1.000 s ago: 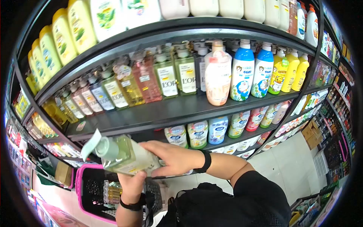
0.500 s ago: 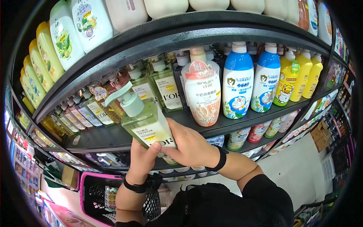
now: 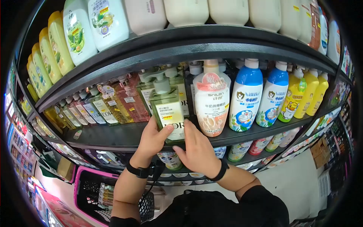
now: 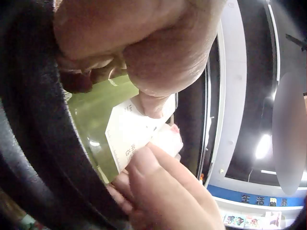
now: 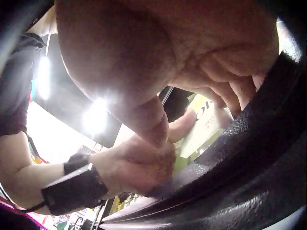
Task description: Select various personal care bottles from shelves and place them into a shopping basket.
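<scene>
A green square pump bottle (image 3: 165, 102) with a white label stands upright at the front edge of the middle shelf in the head view. My left hand (image 3: 151, 140) grips its left side, thumb across the lower label. Along its right side lie the straight fingers of my right hand (image 3: 198, 151), with the thumb spread away below the label. In the left wrist view, the left thumb presses the label (image 4: 132, 127). The right wrist view shows the bottle's lower label (image 5: 206, 124) beside the right fingers. Similar green pump bottles (image 3: 145, 92) stand behind it.
A cream-and-peach bottle (image 3: 212, 106) stands just right of the hands, beside blue-capped bottles (image 3: 246, 96). The upper shelf (image 3: 196, 51) overhangs the row. More bottles (image 3: 170, 160) fill the lower shelf. On the floor, a pink-rimmed black basket (image 3: 78, 185) holds several bottles.
The green bottle has gone from tilted in front of the shelf to upright at its front edge, moving right and forward. The right hand's grip has loosened to fingers along its side.
</scene>
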Motion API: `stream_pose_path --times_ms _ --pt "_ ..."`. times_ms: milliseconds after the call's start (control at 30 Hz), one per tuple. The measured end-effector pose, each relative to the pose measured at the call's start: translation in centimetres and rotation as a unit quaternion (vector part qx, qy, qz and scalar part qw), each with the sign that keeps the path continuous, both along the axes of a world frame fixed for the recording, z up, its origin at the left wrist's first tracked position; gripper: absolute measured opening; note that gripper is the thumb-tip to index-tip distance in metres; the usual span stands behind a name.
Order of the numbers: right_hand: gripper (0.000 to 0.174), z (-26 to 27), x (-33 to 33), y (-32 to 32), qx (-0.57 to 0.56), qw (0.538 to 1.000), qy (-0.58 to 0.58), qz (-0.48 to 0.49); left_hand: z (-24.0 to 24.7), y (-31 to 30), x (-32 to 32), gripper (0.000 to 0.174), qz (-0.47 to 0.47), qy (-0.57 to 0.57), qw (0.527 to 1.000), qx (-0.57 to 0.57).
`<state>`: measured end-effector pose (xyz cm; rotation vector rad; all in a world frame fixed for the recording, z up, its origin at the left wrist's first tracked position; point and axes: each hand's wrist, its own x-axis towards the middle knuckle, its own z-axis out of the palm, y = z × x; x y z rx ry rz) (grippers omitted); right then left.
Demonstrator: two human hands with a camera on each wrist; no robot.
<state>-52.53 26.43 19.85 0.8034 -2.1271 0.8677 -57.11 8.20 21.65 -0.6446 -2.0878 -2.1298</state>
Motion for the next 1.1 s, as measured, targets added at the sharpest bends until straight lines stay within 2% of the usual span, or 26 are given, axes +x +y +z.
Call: stream_pose_path --times_ms 67,300,600,867,900,1000,1067,1100 --pt "0.078 -0.3 1.0 0.5 0.018 1.000 -0.012 -0.005 0.0 0.2 -0.7 0.054 -0.029 0.002 0.999 0.018" --pt "0.063 -2.5 0.8 0.9 0.019 1.000 0.021 -0.007 -0.1 1.0 -1.4 0.064 -0.024 -0.007 1.000 -0.012" --pt "0.045 -3.7 0.3 0.2 -0.003 0.999 0.045 -0.015 0.2 1.3 -1.1 0.064 0.009 0.015 0.997 -0.078" --pt "0.036 -3.8 0.2 -0.6 0.006 0.997 0.059 -0.051 0.5 1.8 -1.1 0.067 0.033 0.077 0.991 -0.100" --pt "0.036 -4.1 0.0 -0.7 0.003 0.997 0.059 -0.058 0.3 1.5 -1.3 0.073 0.030 0.089 0.990 -0.105" --pt "0.035 -4.8 0.1 -0.8 0.029 0.993 0.050 -0.105 -0.4 0.7 -0.1 0.079 0.155 0.168 0.963 -0.142" --pt "0.034 -5.5 -0.2 -0.8 0.042 0.987 0.076 -0.134 -1.6 -1.0 2.1 0.077 0.263 0.258 0.909 -0.195" --pt "0.033 -5.7 -0.2 -0.9 0.043 0.987 0.084 -0.130 -2.2 -2.3 3.5 0.071 0.280 0.316 0.887 -0.188"
